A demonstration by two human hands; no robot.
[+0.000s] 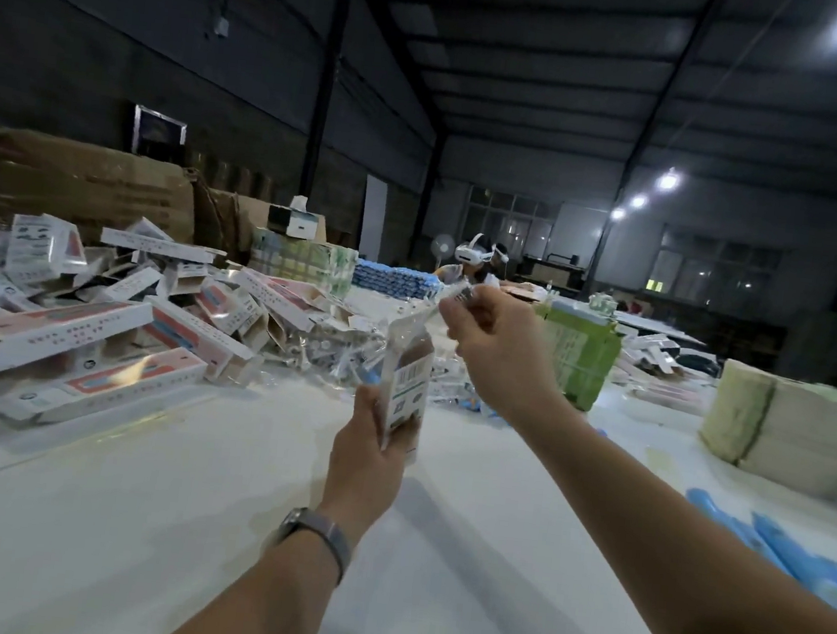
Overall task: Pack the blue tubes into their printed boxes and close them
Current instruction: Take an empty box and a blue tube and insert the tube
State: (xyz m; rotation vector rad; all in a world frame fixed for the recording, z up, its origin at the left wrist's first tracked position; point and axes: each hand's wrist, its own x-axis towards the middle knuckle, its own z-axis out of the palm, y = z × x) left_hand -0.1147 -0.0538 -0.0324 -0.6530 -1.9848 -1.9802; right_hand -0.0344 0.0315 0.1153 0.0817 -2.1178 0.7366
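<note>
Blue tubes lie loose at the tabletop's near right edge, within easy reach. Further out, the left hand grips a printed box upright, mouth upward, while the right hand pinches something clear above it, probably for insertion.

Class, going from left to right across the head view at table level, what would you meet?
Pile of printed boxes → left hand holding a box → right hand → green bundle → pale stack → blue tubes.
</note>
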